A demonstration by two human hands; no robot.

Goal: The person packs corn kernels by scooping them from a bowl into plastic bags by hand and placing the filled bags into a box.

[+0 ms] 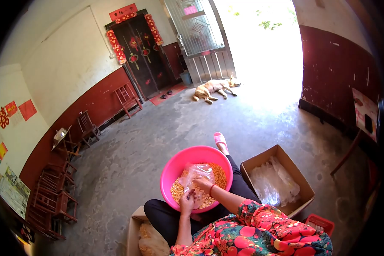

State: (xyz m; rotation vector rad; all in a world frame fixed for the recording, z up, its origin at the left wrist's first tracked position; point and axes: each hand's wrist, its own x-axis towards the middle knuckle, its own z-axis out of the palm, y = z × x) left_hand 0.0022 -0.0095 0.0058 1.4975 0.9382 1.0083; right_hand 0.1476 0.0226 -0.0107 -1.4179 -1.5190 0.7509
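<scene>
A pink basin (168, 170) rests by my legs, holding loose yellow corn kernels (219, 174). Above the kernels is a clear plastic bag (200, 170), puffed out and spread open. My left hand (186, 202) is closed on the near edge of the bag, thumb and fingers pinched together. My right hand (204, 184), with a red band at the wrist, is also closed at the bag, over the basin. Its fingertips are partly hidden by the film.
To the right, a cardboard box (301, 200) holds clear bags (273, 181); a red basket (320, 224) sits behind it. Another box (133, 230) at lower left contains filled bags (151, 241). A dog (215, 88) lies by the doorway. Wooden chairs (57, 200) line the left wall.
</scene>
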